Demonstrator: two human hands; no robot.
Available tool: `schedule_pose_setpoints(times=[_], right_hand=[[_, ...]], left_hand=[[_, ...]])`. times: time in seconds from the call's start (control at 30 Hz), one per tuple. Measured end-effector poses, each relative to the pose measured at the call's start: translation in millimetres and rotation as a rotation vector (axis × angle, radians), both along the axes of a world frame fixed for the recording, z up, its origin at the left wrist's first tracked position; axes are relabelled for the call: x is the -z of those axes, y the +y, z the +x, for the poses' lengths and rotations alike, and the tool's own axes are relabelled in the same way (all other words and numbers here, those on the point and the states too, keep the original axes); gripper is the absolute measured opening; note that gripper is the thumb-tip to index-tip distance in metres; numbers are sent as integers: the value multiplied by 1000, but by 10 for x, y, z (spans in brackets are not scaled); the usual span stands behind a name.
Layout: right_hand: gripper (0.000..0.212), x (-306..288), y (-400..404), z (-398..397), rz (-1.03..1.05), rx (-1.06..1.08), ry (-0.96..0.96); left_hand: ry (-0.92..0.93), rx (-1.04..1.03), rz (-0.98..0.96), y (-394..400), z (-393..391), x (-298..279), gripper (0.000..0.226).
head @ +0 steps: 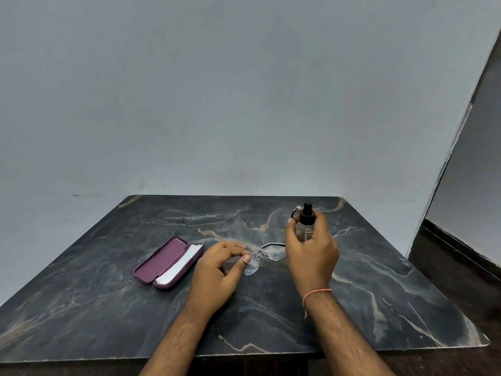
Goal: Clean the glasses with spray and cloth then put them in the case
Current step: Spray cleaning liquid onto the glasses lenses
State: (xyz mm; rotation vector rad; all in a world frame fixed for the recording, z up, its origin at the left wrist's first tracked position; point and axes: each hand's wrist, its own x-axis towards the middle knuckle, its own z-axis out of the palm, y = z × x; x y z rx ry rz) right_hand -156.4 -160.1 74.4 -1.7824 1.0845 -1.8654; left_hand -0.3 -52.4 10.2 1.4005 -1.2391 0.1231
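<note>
Head view, right hand [311, 256] gripping clear spray bottle with black nozzle [305, 223] just behind thin metal-framed glasses [264, 257], left hand [217, 270] pinching their left lens, open maroon case holding white cloth [180, 263] left of glasses, dark marble table [379, 294] bare toward right edge.

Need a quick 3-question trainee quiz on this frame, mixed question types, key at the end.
1. True or false: the case lies shut.
2. Which hand grips the spray bottle? A) left B) right C) neither
3. Fill in: the left hand holds the ___ by one lens, down at the table.

Key
1. False: it lies open, with a white cloth inside.
2. B: the right hand is wrapped round it, nozzle up.
3. glasses
</note>
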Motion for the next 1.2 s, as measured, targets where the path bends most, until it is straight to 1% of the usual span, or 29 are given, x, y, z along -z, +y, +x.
schedule_pose_setpoints(times=[0.07, 0.2, 0.3, 0.43, 0.5, 0.57, 0.63, 0.73, 0.8, 0.87, 0.93, 1.0, 1.07, 1.13, 1.2], right_hand=[[20, 34, -24, -29, 98, -49, -53], [17, 127, -19, -40, 212, -144, -169], [22, 220, 22, -6, 263, -235, -235], [28, 302, 83, 36, 293, -302, -293], [31, 325, 113, 40, 305, -337, -326], [31, 337, 143, 7, 314, -347, -316], [25, 347, 176, -54, 321, -346, -302], [17, 347, 314, -181, 337, -412, -285], [16, 365, 425, -266, 374, -551, -203], [22, 395, 505, -330, 478, -758, -154], [32, 392, 557, -363, 599, -977, -204], [37, 353, 586, -366, 675, -1162, -314], [39, 316, 582, -370, 719, -1268, -382], [34, 308, 567, -366, 768, -1343, -418], [31, 328, 558, -376, 837, -1419, -458]], left_hand=[[-9, -51, -16, 11, 16, -12, 9], [164, 17, -49, 30, -35, -66, 16], [154, -6, -106, 37, -43, -60, 16], [260, -3, -175, 18, -31, -52, 14], [247, -19, -180, 20, -27, -56, 15], [222, -41, -174, 29, -11, -54, 20], [223, -63, -167, 36, 0, -52, 20], [218, -82, -151, 44, -10, -78, 12], [208, -90, -151, 44, -8, -78, 16], [180, -125, -134, 31, 25, -38, 21], [130, -186, -103, 15, 65, 12, 21], [96, -209, -94, 21, 67, 17, 20], [78, -208, -96, 47, 17, -18, 19], [62, -199, -113, 89, -47, -78, 10], [47, -187, -129, 108, -102, -121, 13]])
